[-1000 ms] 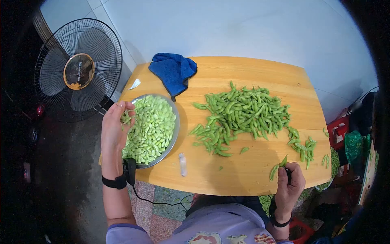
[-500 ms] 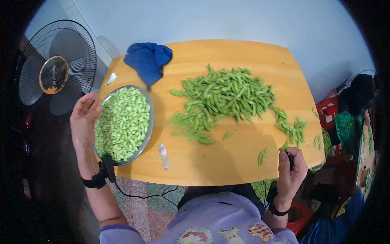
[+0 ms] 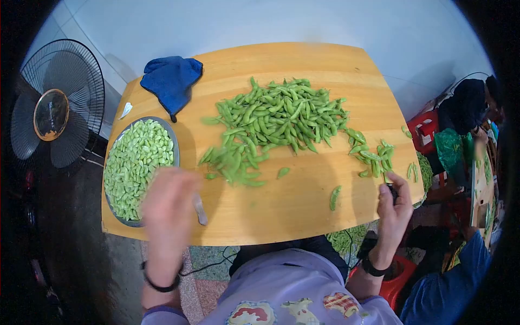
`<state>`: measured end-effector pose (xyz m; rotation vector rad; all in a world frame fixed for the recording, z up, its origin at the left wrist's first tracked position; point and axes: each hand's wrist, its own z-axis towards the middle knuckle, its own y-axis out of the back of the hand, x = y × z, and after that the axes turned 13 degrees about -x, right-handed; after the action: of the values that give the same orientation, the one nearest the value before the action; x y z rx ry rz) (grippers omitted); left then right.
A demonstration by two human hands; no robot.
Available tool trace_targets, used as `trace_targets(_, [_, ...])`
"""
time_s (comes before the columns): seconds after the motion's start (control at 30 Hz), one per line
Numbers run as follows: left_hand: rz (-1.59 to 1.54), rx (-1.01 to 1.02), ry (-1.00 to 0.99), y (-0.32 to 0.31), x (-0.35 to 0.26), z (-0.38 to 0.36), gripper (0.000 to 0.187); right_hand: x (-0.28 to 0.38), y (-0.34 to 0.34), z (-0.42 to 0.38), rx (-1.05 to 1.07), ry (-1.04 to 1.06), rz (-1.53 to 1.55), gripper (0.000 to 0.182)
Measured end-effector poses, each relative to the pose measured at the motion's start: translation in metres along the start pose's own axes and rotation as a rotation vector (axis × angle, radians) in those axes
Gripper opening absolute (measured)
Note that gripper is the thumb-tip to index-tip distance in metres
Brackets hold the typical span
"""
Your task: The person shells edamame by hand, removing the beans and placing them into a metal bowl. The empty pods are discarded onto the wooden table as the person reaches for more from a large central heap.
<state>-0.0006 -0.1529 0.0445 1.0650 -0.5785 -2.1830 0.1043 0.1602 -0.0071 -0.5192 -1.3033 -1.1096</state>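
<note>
My right hand (image 3: 394,208) is closed around the black handle of a small knife (image 3: 391,190), its thin blade pointing up toward loose edamame pods (image 3: 374,154) at the table's right side. My left hand (image 3: 169,203) is smeared by motion beside the round metal tray (image 3: 176,154), and its fingers cannot be made out. Shelled green beans (image 3: 138,157) fill that tray. A large heap of edamame pods (image 3: 287,114) lies mid-table, and a single pod (image 3: 335,198) rests left of my right hand.
The wooden table (image 3: 281,216) carries a blue cloth (image 3: 172,84) at the back left and a pale strip (image 3: 200,209) near the tray. A fan (image 3: 54,114) stands at left. On the right are a green plastic bag (image 3: 448,150) and another person's blue sleeve (image 3: 452,281).
My left hand has moved right from the tray's outer side to its inner edge. The pod at my right hand's fingertips no longer shows there. The whole view has shifted slightly.
</note>
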Motion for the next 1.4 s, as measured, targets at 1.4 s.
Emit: trace_targets(1.4, [-1.091,0.591,0.808,-0.106,-0.058,-0.028,0.007,0.021,-0.021,-0.023,0.945,-0.378,0.389,0.018])
